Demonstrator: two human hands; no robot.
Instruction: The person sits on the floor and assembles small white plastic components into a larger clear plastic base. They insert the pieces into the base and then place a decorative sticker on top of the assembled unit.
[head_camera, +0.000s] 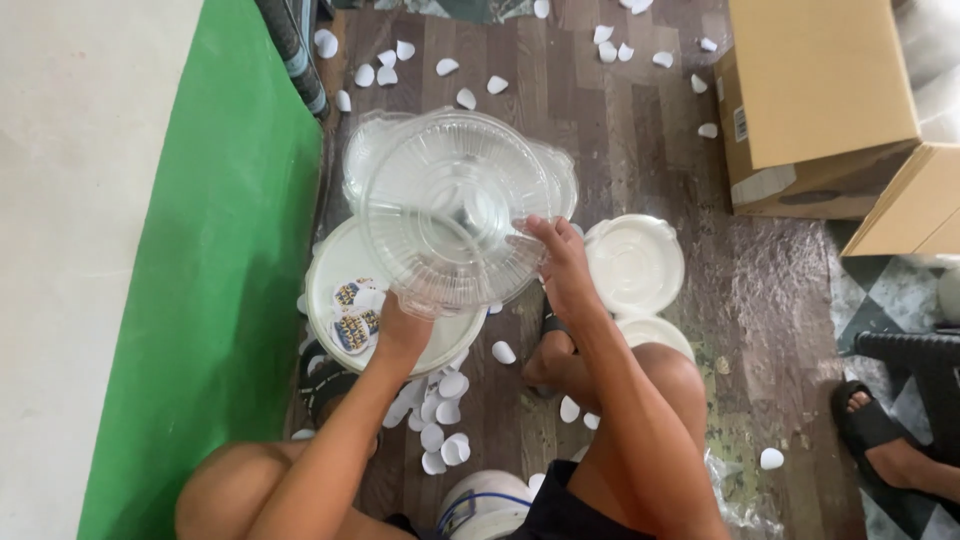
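Green sheeting (230, 300) covers the far left, and beside it on the wooden floor (660, 150) lies a round white tray (330, 270) with a few small printed stickers (355, 315) on it. Above the tray the left hand (405, 325) is closed on the near rim of a clear plastic lid (445, 205), which is held up flat toward the camera; the right hand (560, 265) pinches the lid's right edge, fingers curled over it. Behind it a second clear piece (365, 150) shows at the rim.

Judging from the litter, the work looks well under way: many small white paper backings (440, 410) lie scattered over the floor, thickest by the knees. To the right sit a white lid (635, 262) and another white piece (655, 332) below it, seemingly waiting or set aside; I cannot tell which. Cardboard boxes (815, 100) stand at the upper right, and another person's sandalled foot (880, 425) shows at the right edge.

Whether the clear lid already carries a sticker is hard to make out through the glare. The left fingertips are hidden under the rim, and the white container (485, 505) at the bottom is cut off.
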